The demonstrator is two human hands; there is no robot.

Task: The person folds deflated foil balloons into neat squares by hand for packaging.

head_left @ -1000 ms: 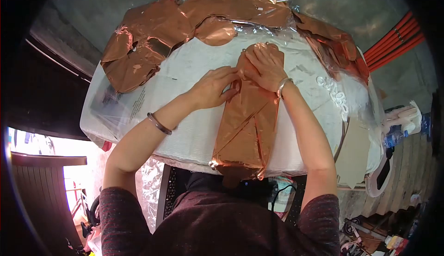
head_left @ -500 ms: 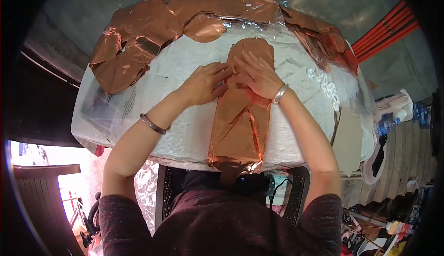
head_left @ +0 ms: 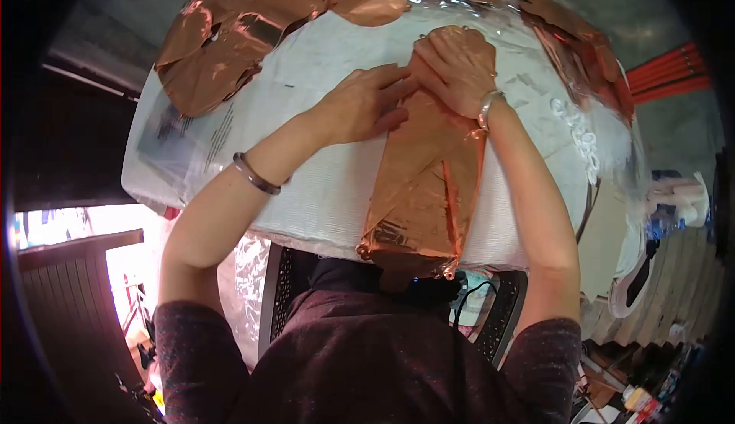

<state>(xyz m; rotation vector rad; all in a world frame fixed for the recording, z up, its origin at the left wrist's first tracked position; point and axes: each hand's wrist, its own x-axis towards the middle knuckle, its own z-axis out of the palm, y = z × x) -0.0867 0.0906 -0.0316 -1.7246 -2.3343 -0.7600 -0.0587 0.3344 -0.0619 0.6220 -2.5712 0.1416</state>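
A long copper-coloured foil piece [head_left: 425, 187] lies on a white padded table surface [head_left: 321, 187], reaching from the near edge toward the far side. My left hand [head_left: 364, 106] rests flat on the foil's left edge, fingers spread. My right hand [head_left: 455, 72], with a silver bangle at the wrist, presses flat on the foil's far end, fingers apart. The two hands touch each other at the fingertips. The foil under the palms is hidden. A dark bracelet sits on my left forearm.
Several more copper foil pieces [head_left: 230, 41] are heaped along the far and right edges, over clear plastic wrap [head_left: 605, 141]. A printed sheet [head_left: 184, 137] lies at the left. Red cables [head_left: 674, 76] run at the right. Clutter and a bottle [head_left: 666, 221] stand to the right.
Both hands have stayed pressed on the foil's far end. The view has tilted downward, so the table and foil sit higher in the frame.
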